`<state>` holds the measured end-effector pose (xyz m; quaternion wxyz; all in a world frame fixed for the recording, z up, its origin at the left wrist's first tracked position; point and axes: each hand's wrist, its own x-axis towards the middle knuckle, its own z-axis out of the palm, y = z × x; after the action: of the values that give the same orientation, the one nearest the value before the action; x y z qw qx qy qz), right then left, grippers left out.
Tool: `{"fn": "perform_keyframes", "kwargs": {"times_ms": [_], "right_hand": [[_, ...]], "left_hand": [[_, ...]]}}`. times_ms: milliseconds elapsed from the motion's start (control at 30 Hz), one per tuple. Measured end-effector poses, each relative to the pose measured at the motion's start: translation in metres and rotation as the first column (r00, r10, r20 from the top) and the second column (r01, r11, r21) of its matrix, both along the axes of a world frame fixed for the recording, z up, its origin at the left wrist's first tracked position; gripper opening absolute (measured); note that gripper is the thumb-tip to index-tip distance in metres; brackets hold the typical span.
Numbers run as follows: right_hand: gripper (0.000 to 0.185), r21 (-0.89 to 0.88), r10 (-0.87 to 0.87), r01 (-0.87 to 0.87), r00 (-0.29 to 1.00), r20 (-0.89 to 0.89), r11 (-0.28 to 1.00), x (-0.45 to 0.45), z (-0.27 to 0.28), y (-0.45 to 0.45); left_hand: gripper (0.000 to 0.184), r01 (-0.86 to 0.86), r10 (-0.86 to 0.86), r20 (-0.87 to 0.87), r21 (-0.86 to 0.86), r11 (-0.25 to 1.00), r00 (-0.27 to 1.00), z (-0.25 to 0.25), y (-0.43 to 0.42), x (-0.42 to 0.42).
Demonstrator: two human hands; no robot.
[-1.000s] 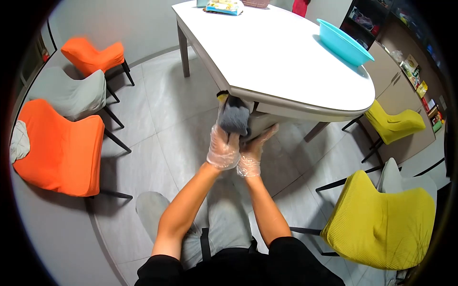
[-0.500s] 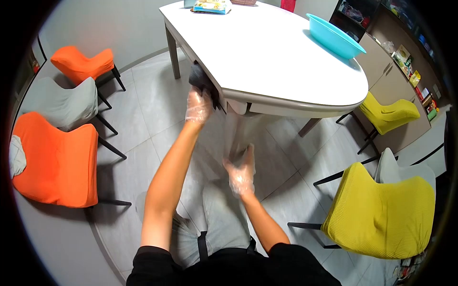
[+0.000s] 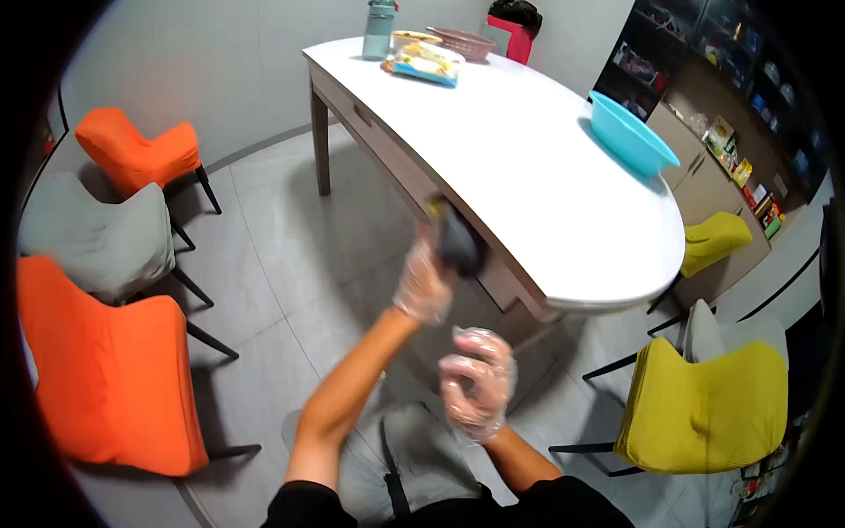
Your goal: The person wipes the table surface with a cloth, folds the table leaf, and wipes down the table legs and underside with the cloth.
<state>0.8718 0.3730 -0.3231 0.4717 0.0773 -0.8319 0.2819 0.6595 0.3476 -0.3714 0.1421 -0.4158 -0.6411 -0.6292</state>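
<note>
My left hand [image 3: 426,283], in a clear plastic glove, grips a dark cloth [image 3: 459,243] at the side edge of the white-topped table [image 3: 563,202]. The cloth is blurred, with a small yellow spot at its upper end. Lower down and nearer my body, my right hand [image 3: 482,385] is raised beside the table's rounded corner, also gloved. Its fingers are bent and apart from the thumb, and nothing shows between them.
On the tabletop are a turquoise basin [image 3: 632,136], a snack packet [image 3: 427,65], a bottle [image 3: 378,31] and a woven basket [image 3: 465,44]. Orange chairs [image 3: 114,378] and a grey chair [image 3: 97,233] line the left; yellow chairs [image 3: 704,409] stand right. Cabinets [image 3: 682,150] are behind.
My left hand and the cloth have come out from the table's side and show more fully. My right hand has risen from below the table's corner and its fingers have curled. The view has shifted.
</note>
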Motion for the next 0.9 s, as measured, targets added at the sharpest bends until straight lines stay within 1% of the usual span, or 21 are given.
{"fn": "perform_keyframes", "kwargs": {"times_ms": [33, 67, 100, 133, 200, 233, 267, 300, 367, 400, 433, 467, 500, 533, 600, 667, 733, 767, 867, 900], "right_hand": [[0.033, 0.067, -0.006, 0.006, 1.0, -0.009, 0.998, -0.009, 0.021, 0.0], [0.033, 0.134, -0.009, 0.011, 1.0, -0.016, 0.991, -0.018, 0.041, -0.001], [0.032, 0.231, -0.07, 0.074, 0.997, -0.023, 0.97, -0.027, 0.064, -0.004], [0.031, 0.324, -0.133, 0.137, 0.99, -0.035, 0.936, -0.038, 0.083, -0.005], [0.035, 0.476, -0.348, 0.329, 0.936, -0.051, 0.816, -0.057, 0.1, 0.001], [0.038, 0.531, -0.492, 0.436, 0.87, -0.04, 0.727, -0.069, 0.107, -0.001], [0.041, 0.578, -0.625, 0.53, 0.779, -0.043, 0.621, -0.077, 0.11, -0.005], [0.043, 0.587, -0.679, 0.566, 0.733, -0.037, 0.579, -0.082, 0.108, -0.009], [0.045, 0.604, -0.766, 0.622, 0.642, -0.029, 0.498, -0.089, 0.097, -0.015], [0.042, 0.598, -0.757, 0.649, 0.646, -0.104, 0.471, -0.09, 0.097, -0.013], [0.04, 0.568, -0.755, 0.675, 0.642, -0.135, 0.472, -0.092, 0.095, -0.012], [0.039, 0.533, -0.755, 0.702, 0.634, -0.166, 0.472, -0.094, 0.092, -0.011], [0.036, 0.514, -0.75, 0.735, 0.617, -0.238, 0.442, -0.098, 0.09, -0.011], [0.036, 0.484, -0.746, 0.747, 0.617, -0.25, 0.455, -0.102, 0.088, -0.011], [0.036, 0.452, -0.738, 0.753, 0.623, -0.258, 0.478, -0.102, 0.087, -0.012], [0.034, 0.475, -0.731, 0.743, 0.631, -0.26, 0.472, -0.1, 0.089, -0.01], [0.032, 0.489, -0.713, 0.729, 0.647, -0.268, 0.478, -0.097, 0.087, -0.005], [0.033, 0.491, -0.715, 0.733, 0.643, -0.274, 0.471, -0.096, 0.09, -0.008], [0.033, 0.472, -0.719, 0.752, 0.627, -0.299, 0.46, -0.097, 0.085, -0.006], [0.033, 0.474, -0.731, 0.752, 0.622, -0.28, 0.458, -0.097, 0.082, -0.007]], "left_hand": [[0.086, -0.038, 0.029, -0.152, -0.052, 0.998, 0.988, 0.013, -0.01, 0.014], [0.097, -0.026, 0.031, -0.192, 0.031, 0.999, 0.981, 0.001, -0.004, 0.017], [0.095, -0.058, 0.042, -0.176, -0.085, 0.995, 0.984, 0.005, -0.004, 0.018], [0.09, -0.126, 0.101, -0.262, -0.08, 0.989, 0.96, 0.006, 0.001, 0.019], [0.091, -0.105, 0.082, -0.208, -0.104, 0.989, 0.975, 0.01, 0.0, 0.017], [0.088, -0.111, 0.09, -0.23, -0.081, 0.991, 0.969, 0.012, 0.0, 0.016], [0.085, -0.114, 0.094, -0.258, -0.063, 0.991, 0.961, 0.012, -0.001, 0.014], [0.082, -0.119, 0.102, -0.296, -0.04, 0.992, 0.95, 0.013, -0.003, 0.007], [0.074, -0.118, 0.069, -0.394, -0.103, 0.988, 0.917, 0.013, -0.009, -0.005], [0.07, -0.126, 0.052, -0.441, -0.139, 0.982, 0.896, 0.011, -0.014, -0.012], [0.067, -0.104, 0.033, -0.482, -0.12, 0.987, 0.875, 0.009, -0.014, -0.019], [0.07, -0.12, 0.021, -0.529, -0.154, 0.981, 0.848, 0.008, -0.016, -0.025], [0.073, -0.141, 0.044, -0.556, -0.132, 0.981, 0.83, 0.005, -0.016, -0.027], [0.075, -0.162, 0.074, -0.581, -0.101, 0.982, 0.811, 0.006, -0.015, -0.032], [0.077, -0.152, 0.073, -0.513, -0.114, 0.982, 0.855, 0.013, -0.017, -0.036], [0.08, -0.15, 0.089, -0.424, -0.112, 0.982, 0.901, 0.018, -0.014, -0.041], [0.084, -0.167, 0.126, -0.344, -0.094, 0.981, 0.931, 0.012, -0.004, -0.06], [0.099, -0.223, 0.169, -0.363, -0.112, 0.968, 0.916, 0.008, 0.002, -0.072], [0.094, -0.29, 0.227, -0.456, -0.073, 0.954, 0.861, 0.008, 0.001, -0.079], [0.092, -0.287, 0.232, -0.397, -0.084, 0.954, 0.888, 0.008, 0.001, -0.079]]}}
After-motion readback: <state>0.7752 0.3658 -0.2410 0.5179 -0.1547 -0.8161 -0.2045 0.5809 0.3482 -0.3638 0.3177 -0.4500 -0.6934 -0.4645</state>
